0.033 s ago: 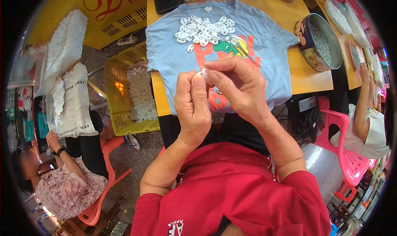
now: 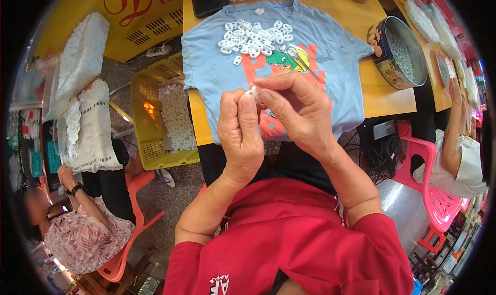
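Above the lower part of a blue T-shirt (image 2: 217, 72) spread on the table, my two hands meet fingertip to fingertip. A small white plastic piece (image 2: 254, 93) is pinched between them, mostly covered by the fingers. My left hand (image 2: 241, 124) is closed, thumb laid along the bent fingers, gripping the piece from the left. From the right, my right hand (image 2: 299, 106) holds it between thumb and forefinger, the other fingers curled. Farther up the shirt lies a pile of white oval plastic pieces with two holes (image 2: 254, 38). One loose piece (image 2: 237, 60) lies just below the pile.
A round tin (image 2: 373, 52) of small metallic-looking bits stands at the right on the yellow table (image 2: 380, 96). A yellow crate (image 2: 145, 96) with white pieces is at the left. People sit on both sides; a pink chair (image 2: 431, 186) is at the right.
The fingers of both hands have shifted very slightly around the white piece, and a little more of it shows. Everything else looks the same.
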Tool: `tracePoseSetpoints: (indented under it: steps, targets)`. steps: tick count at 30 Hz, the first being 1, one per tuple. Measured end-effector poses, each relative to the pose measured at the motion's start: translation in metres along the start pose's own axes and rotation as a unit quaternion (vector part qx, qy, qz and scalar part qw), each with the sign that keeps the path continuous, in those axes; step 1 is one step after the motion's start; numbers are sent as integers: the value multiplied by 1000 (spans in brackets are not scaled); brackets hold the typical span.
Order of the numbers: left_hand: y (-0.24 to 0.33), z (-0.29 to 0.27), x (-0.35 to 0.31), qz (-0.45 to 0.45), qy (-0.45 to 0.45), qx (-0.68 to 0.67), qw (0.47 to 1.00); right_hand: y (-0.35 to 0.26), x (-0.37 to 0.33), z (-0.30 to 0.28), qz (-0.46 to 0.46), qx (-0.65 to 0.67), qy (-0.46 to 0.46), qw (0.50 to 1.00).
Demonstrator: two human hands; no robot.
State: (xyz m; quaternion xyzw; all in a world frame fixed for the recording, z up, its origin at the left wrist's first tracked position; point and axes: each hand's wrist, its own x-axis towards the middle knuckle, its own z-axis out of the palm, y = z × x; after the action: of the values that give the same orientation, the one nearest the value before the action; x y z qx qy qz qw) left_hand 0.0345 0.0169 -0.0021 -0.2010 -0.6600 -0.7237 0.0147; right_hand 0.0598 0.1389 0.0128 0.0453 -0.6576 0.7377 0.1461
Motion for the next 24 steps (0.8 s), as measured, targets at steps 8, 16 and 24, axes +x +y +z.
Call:
tracePoseSetpoints:
  steps: [8,16,24]
  targets:
    - [-6,-5,1,40,-46,-28,998,0,-5,1,12,37,12,999]
    - [-5,-3,11,-23,-106,-235,966,-4,-5,-3,69,154,-5,986]
    - [-9,-7,10,-40,-191,-283,939,-11,-9,-4,77,88,-32,993]
